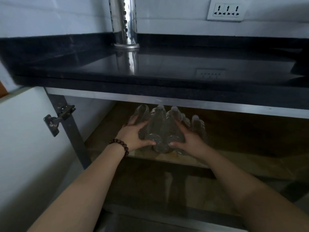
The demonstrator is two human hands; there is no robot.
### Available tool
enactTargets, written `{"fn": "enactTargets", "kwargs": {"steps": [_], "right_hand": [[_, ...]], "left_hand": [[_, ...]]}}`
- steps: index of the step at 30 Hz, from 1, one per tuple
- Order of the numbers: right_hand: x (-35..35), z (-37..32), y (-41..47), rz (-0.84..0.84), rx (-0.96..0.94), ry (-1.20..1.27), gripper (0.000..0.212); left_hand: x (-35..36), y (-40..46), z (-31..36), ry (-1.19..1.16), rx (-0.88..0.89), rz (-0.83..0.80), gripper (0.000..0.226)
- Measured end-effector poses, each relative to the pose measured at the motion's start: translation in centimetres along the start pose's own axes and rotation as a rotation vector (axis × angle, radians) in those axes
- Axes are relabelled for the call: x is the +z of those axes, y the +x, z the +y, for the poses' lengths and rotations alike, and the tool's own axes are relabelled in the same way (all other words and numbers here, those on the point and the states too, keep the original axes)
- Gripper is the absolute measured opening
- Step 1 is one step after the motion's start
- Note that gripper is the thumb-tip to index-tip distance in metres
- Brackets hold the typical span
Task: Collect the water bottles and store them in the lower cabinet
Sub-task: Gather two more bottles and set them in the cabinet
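Bottles (160,129) bunched on the cabinet shelf (234,158), lying caps-inward, bases toward the shelf's front edge. Left hand (133,136) and right hand (189,138) clasping the bunch from either side, equally near; probably sliding deeper.

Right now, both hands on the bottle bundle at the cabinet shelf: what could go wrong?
1. The water bottles lie loose on their sides, squeezed only between the left hand and right hand; one could slip out and roll.
2. Their bases sit near the shelf's front edge, so a released bottle might roll off.
3. The counter frame hangs low over the caps; lifting could knock them against it.
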State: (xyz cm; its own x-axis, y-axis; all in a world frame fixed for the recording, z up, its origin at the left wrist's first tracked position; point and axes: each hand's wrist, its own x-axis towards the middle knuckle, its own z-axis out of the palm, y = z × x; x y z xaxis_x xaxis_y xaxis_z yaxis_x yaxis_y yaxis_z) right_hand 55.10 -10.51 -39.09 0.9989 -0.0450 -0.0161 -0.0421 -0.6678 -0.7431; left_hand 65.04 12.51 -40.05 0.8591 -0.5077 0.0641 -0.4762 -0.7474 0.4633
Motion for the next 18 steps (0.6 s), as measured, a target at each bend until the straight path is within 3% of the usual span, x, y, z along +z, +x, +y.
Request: {"fn": "enactTargets", "kwargs": {"steps": [3,5,8,10,13,18], "right_hand": [[-0.3,0.5,0.5,-0.024,0.028,-0.023,0.097],[-0.8,1.1,0.0,-0.019,0.036,-0.012,0.102],[-2.1,3.4,-1.5,0.113,0.078,-0.036,0.111],[-2.6,5.2,-2.5,0.113,0.121,-0.087,0.117],[-1.9,6.5,-2.9,0.056,0.174,-0.143,0.114],[-0.2,6.9,-2.5,0.222,0.199,-0.181,0.089]], "left_hand": [[0.2,-0.1,0.0,-0.003,-0.013,0.032,0.098],[0.0,-0.3,0.0,-0.069,-0.002,0.049,0.111],[-0.1,-1.1,-0.9,-0.314,-0.089,0.146,0.136],[0.6,-1.9,-2.0,-0.482,-0.199,0.193,0.143],[2.4,-2.7,-2.8,-0.583,-0.295,0.19,0.14],[3.2,-2.5,-3.3,-0.493,-0.32,0.214,0.11]]}}
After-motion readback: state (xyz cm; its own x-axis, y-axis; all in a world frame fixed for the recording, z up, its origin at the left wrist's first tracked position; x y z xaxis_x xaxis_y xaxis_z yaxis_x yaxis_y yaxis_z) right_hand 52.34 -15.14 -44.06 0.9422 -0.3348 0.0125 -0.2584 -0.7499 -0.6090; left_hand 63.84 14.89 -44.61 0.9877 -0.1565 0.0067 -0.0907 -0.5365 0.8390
